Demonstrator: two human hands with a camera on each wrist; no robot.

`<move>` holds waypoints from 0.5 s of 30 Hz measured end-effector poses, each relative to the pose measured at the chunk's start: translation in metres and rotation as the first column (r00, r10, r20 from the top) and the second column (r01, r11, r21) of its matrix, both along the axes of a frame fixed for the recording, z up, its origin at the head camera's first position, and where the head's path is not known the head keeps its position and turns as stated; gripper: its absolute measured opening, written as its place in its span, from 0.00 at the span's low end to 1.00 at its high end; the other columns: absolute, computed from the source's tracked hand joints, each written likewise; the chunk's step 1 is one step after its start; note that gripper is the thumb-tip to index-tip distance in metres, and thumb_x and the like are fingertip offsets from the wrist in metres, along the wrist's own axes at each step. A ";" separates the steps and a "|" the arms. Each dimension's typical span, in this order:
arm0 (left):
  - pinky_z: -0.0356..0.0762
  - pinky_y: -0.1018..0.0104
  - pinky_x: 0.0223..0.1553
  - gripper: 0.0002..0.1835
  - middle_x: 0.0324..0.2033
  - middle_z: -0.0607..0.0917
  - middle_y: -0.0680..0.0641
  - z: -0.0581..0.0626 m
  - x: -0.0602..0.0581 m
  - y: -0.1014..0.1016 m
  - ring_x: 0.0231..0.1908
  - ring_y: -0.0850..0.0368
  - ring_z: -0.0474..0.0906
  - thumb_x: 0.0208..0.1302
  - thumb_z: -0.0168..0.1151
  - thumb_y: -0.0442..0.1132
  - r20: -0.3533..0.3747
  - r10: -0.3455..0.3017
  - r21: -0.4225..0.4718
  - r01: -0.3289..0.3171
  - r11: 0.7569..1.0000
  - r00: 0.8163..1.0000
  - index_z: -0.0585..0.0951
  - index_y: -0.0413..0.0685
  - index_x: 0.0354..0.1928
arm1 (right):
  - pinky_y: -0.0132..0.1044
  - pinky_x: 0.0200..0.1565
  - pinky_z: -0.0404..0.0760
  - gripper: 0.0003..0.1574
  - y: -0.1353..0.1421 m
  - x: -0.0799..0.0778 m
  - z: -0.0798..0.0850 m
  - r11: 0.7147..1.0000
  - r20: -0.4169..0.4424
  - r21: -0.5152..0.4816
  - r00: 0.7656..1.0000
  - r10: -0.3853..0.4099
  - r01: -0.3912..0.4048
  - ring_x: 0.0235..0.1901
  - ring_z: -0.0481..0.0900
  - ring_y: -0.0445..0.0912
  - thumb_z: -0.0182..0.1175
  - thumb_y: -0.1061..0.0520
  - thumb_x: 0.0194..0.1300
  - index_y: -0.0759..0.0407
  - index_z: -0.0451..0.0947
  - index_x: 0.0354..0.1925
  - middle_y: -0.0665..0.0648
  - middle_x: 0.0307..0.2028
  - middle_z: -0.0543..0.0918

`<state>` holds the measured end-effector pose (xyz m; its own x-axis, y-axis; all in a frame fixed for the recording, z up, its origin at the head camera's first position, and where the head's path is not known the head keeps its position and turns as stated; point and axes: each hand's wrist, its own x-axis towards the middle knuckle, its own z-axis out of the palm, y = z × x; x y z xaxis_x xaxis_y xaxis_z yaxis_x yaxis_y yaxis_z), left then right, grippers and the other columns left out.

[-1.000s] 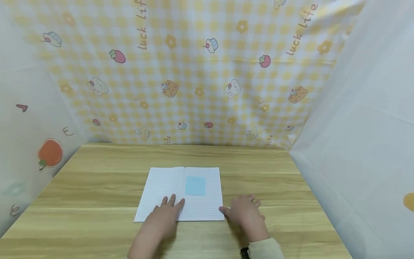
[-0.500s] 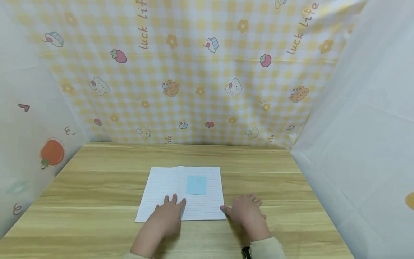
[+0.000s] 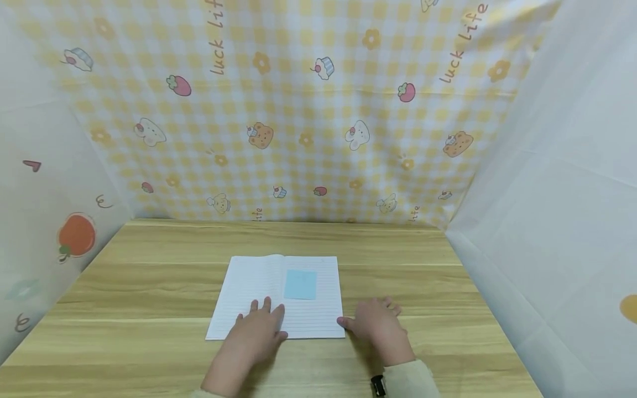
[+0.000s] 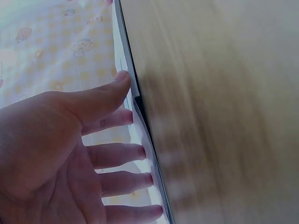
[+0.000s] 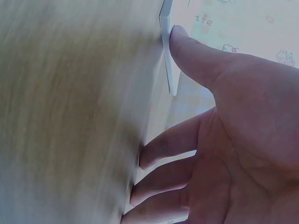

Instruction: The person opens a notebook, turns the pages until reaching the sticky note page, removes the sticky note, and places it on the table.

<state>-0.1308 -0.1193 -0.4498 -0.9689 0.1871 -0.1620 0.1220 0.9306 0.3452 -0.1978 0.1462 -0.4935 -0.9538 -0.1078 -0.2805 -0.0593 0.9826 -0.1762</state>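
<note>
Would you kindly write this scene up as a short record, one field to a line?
Notebook: open, lined pages facing up
Note: blue, square, lying on the right page near the spine
Left hand: fingers spread over the notebook's near part, thumb at its near edge
Right hand: thumb at the notebook's right edge, other fingers on the table
Table: wood-grain top, under the notebook
Backdrop: yellow-and-white check with cartoon prints

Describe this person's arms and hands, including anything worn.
The left hand and right hand are bare. The right sleeve is plain cream; only a pale sliver of the left sleeve shows. A small black object, unclear in kind, sits beside the right sleeve.
</note>
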 end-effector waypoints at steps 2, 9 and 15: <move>0.65 0.14 0.65 0.31 0.73 0.71 0.24 0.000 -0.001 0.000 0.72 0.16 0.65 0.71 0.70 0.47 -0.002 0.001 -0.005 -0.001 1.000 1.000 0.77 0.40 0.71 | 0.90 0.66 0.56 0.51 0.002 -0.004 -0.008 1.000 -0.010 0.008 1.000 0.009 -0.009 0.72 0.59 0.88 0.61 0.21 0.67 0.66 0.88 0.53 0.84 0.66 0.75; 0.66 0.13 0.63 0.31 0.72 0.72 0.23 -0.002 -0.003 0.004 0.72 0.15 0.65 0.70 0.71 0.46 0.002 0.013 -0.016 -0.013 1.000 1.000 0.78 0.39 0.70 | 0.90 0.66 0.56 0.51 0.001 -0.008 -0.011 1.000 0.000 0.026 1.000 0.006 -0.006 0.72 0.60 0.88 0.62 0.21 0.66 0.68 0.89 0.50 0.84 0.66 0.75; 0.66 0.12 0.61 0.30 0.71 0.72 0.22 -0.002 -0.005 0.005 0.72 0.15 0.66 0.68 0.73 0.45 0.008 0.015 -0.012 -0.015 1.000 1.000 0.79 0.39 0.67 | 0.90 0.65 0.57 0.53 0.003 -0.010 -0.014 0.999 0.010 0.030 1.000 0.012 -0.012 0.71 0.59 0.89 0.61 0.18 0.64 0.67 0.89 0.48 0.83 0.65 0.77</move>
<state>-0.1354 -0.1141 -0.4518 -0.9703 0.1707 -0.1716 0.1055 0.9363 0.3349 -0.2078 0.1495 -0.5073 -0.9497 -0.1109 -0.2927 -0.0698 0.9866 -0.1476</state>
